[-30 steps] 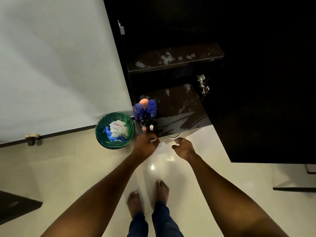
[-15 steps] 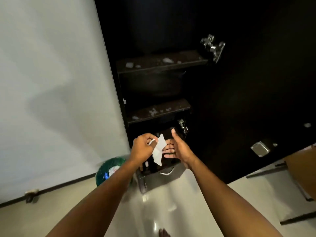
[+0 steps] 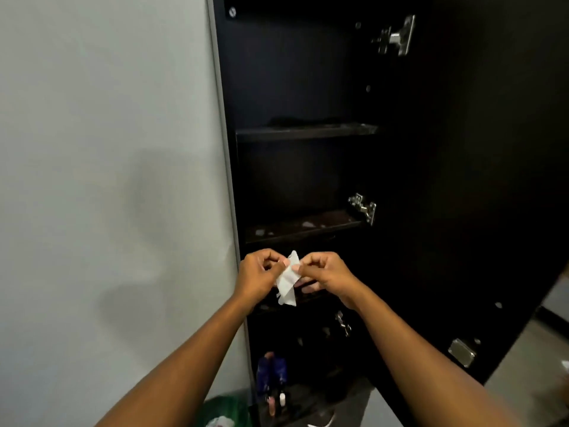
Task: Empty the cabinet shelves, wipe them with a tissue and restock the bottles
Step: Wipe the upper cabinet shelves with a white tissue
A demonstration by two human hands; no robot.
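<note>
A tall black cabinet (image 3: 308, 72) stands open in front of me. My left hand (image 3: 260, 274) and my right hand (image 3: 323, 272) both pinch a small white tissue (image 3: 288, 280) between them, just below a dusty middle shelf (image 3: 303, 228). A higher shelf (image 3: 304, 131) looks bare. Blue bottles (image 3: 272, 372) and small vials (image 3: 275, 402) stand on the cabinet's bottom board, low in view.
The open black cabinet door (image 3: 477, 180) hangs to the right with metal hinges (image 3: 395, 37) on it. A grey wall (image 3: 107, 149) is on the left. A green waste bin (image 3: 223, 411) with rubbish sits on the floor at the bottom edge.
My view has tilted up from the floor and bottom board to the upper shelves. Both hands rose with the tissue, and the right hand has closed onto it.
</note>
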